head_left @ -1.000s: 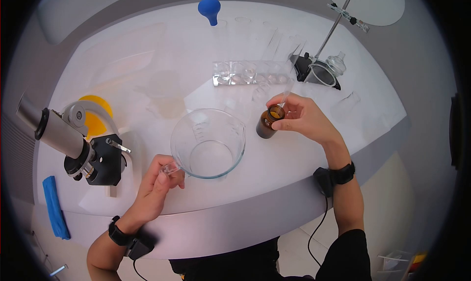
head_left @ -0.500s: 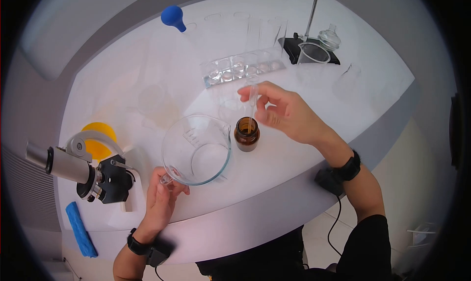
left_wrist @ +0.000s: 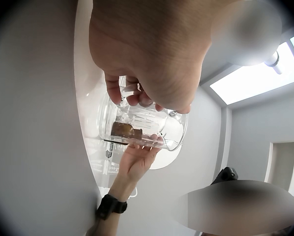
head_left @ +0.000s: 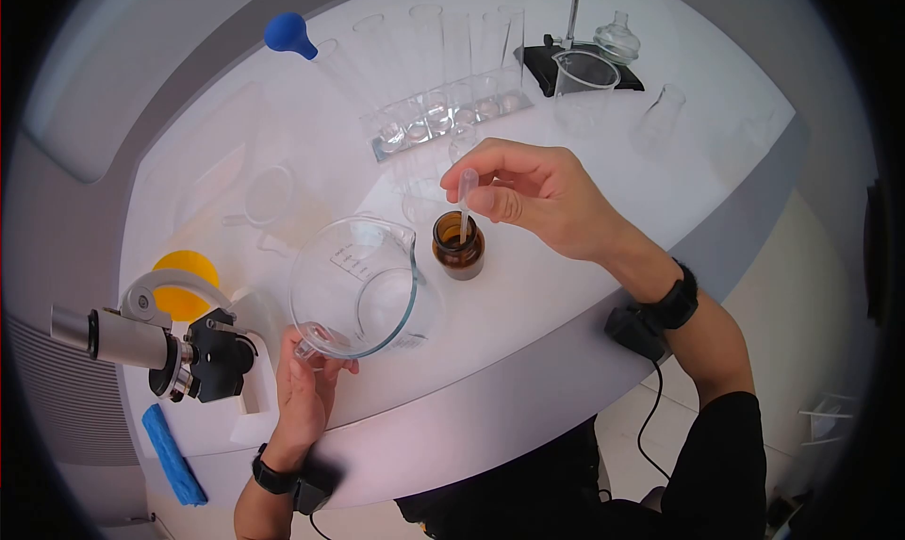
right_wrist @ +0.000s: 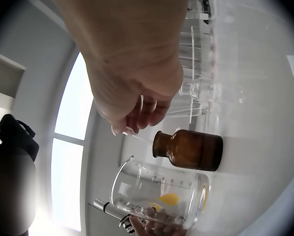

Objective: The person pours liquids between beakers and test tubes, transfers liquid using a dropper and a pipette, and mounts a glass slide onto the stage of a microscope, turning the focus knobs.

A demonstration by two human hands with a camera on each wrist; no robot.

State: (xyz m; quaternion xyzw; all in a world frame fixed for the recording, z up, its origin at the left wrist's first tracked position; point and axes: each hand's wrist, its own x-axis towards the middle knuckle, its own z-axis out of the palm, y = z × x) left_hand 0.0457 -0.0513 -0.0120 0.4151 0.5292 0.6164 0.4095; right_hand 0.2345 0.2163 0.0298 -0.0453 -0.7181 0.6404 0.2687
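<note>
- The right hand pinches a thin clear dropper between thumb and fingers. The dropper points down, and its tip is inside the mouth of a small brown bottle.
- The brown bottle stands upright on the white worktop, just beside a big glass beaker.
- The left hand has its fingers curled around the handle of the glass beaker, at the near edge of the worktop. The beaker looks tilted a little.
- In the right wrist view, the bottle sits close under the right hand, and the beaker is right next to it.
- In the left wrist view, the left hand grips the beaker, and the brown bottle shows through the glass.
- Behind the bottle there is a clear rack with tall glass tubes standing in it. It is very near the right hand.
- A blue rubber bulb sits at the far left of the rack.
- A clear cup and a small glass flask stand farther back on the right, next to a black stand base.
- On the left are a microscope, a yellow round thing and a blue cloth.
</note>
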